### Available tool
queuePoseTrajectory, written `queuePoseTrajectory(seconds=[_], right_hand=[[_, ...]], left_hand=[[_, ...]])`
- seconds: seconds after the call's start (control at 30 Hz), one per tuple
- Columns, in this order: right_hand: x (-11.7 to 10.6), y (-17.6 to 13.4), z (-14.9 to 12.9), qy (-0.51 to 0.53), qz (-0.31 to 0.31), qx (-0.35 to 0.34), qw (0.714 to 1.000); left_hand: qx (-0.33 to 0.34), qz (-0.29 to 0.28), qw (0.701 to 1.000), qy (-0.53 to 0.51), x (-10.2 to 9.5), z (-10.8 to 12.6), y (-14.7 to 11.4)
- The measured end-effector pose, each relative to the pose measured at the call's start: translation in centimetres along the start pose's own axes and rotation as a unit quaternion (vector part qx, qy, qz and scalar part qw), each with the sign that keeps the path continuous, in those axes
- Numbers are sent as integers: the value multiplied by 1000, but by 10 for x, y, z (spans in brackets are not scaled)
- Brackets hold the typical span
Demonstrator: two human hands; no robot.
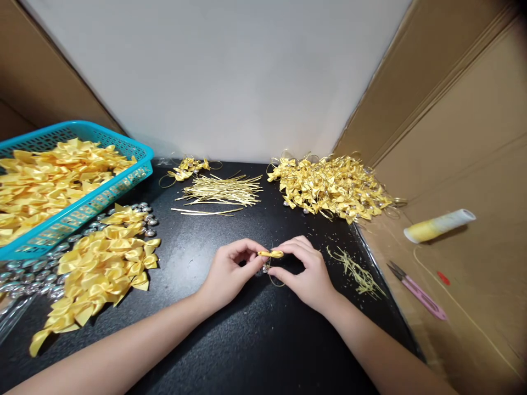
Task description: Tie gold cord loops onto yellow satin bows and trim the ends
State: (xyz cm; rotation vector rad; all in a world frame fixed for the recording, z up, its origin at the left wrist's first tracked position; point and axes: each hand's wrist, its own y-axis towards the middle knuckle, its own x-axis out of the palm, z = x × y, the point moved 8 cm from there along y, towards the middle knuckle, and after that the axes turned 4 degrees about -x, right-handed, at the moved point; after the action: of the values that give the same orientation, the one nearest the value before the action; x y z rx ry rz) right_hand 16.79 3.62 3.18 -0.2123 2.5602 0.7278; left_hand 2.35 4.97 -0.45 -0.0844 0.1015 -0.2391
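Above the middle of the black table, both hands hold one yellow ribbon bow. My left hand pinches the bow's left side between thumb and fingers. On the other side, the fingers of my right hand grip the bow's right loop, with the thumb lower down. A small silvery bead hangs just under the bow, close to the left thumb tip. From there a thin gold cord curves down in a loop beneath the right thumb. Fingertips partly hide where cord, bead and bow meet.
A teal basket of yellow bows stands left, with loose bows and silvery beads beside it. Gold cords lie behind my hands; beaded bows are heaped back right. Cord scraps, pink snips and a tube lie right.
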Motion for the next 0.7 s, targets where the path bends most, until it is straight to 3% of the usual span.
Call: queuePoseTrajectory(seconds=[0.2,0.33,0.5,0.7], right_hand=[[-1,-2,-1,-30,26,-27,999],[-4,-1,-3,-23,47,-27,998],[1,1,6,80,-2,47,996],[4,-1,18,180,34,110,977]], left_hand=[[2,-10,1000,7,5,5,-1],[42,-23,998,50,6,12,-3],[120,-11,983,136,5,26,-4],[195,-33,959,202,9,39,-1]])
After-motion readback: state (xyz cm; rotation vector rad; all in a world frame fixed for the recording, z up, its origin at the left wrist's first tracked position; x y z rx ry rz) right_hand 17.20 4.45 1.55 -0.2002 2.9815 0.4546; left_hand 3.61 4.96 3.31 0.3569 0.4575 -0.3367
